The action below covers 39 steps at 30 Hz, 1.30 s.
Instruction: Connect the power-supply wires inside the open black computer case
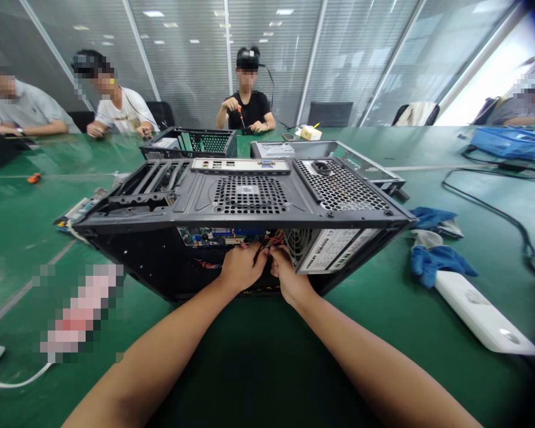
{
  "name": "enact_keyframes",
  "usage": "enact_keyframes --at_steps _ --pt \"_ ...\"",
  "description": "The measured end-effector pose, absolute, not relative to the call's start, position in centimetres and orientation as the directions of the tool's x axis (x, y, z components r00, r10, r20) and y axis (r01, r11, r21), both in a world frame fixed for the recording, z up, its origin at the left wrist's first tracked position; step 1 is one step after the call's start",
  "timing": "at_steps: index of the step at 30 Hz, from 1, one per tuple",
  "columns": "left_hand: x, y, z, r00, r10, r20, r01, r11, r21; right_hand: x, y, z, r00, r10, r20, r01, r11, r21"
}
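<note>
A black computer case [187,205] lies in front of me with its rear panel facing up and its open side toward me. Both my hands reach into that opening. My left hand [245,266] is closed on a bundle of thin coloured cables [275,239]. Close beside it, my right hand [287,272] pinches the same cables, fingertips nearly touching the left ones. The power supply [334,249], with its fan and white label, sits just right of my hands. Behind the left hand shows part of the motherboard [214,235]. The cable ends are hidden.
Another black case [205,142] and a metal panel [289,148] stand behind. Blue gloves [441,264] and a white power strip [485,312] lie right, near a black cord [494,208]. A circuit board [82,211] is left. Several people sit around the green table [428,380].
</note>
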<state>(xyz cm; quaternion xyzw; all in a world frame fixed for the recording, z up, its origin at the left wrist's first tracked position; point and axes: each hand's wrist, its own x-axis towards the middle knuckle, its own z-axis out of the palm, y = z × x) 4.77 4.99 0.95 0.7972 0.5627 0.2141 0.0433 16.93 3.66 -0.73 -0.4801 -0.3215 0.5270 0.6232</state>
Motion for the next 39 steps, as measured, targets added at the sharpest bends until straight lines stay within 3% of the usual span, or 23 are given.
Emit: enact_keyframes --at_steps 5,10,22,32,39 --pt "4.60 5.10 1.09 0.250 0.899 0.360 0.828 -0.391 0.401 16.74 3.22 -0.35 0.215 0.930 -0.297 -0.486 -0.162 -0.859" --pt "4.53 5.19 0.98 0.220 0.886 0.408 0.786 -0.409 0.464 16.85 3.42 -0.54 0.221 0.904 -0.365 -0.548 -0.195 -0.813" --pt "4.55 5.17 0.80 0.238 0.845 0.478 0.711 -0.487 0.508 16.83 3.69 -0.34 0.270 0.911 -0.312 -0.580 -0.104 -0.808" --pt "4.42 5.18 0.86 0.258 0.880 0.398 0.799 -0.426 0.423 16.83 3.56 -0.86 0.224 0.947 -0.229 -0.510 -0.086 -0.856" --pt "4.23 5.40 0.89 0.340 0.880 0.333 0.678 -0.474 0.561 16.79 3.37 -0.76 0.244 0.926 -0.289 -0.456 -0.154 -0.876"
